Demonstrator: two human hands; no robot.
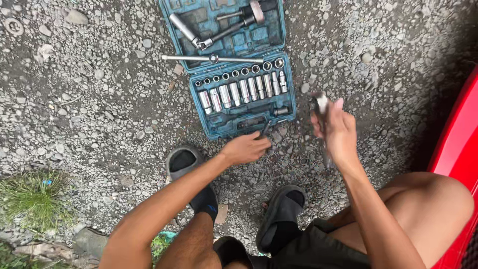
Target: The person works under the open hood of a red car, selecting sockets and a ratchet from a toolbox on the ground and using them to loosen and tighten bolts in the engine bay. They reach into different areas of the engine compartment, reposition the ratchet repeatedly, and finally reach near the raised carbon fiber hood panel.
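An open blue socket-set case (199, 102) lies on the gravel ahead of me, with a row of several chrome sockets (244, 89) in its near half and a ratchet and bars (209, 37) in its lid. My left hand (246, 148) rests at the case's near edge, fingers closed around a small dark tool (265, 128). My right hand (334, 128) is raised to the right of the case, gripping a blurred metal tool (321, 102) that points upward.
Gravel ground (99, 99) spreads all around. My two feet in dark slippers (281, 214) stand below the case. A red vehicle body (455, 149) fills the right edge. A grass tuft (32, 197) grows at the lower left.
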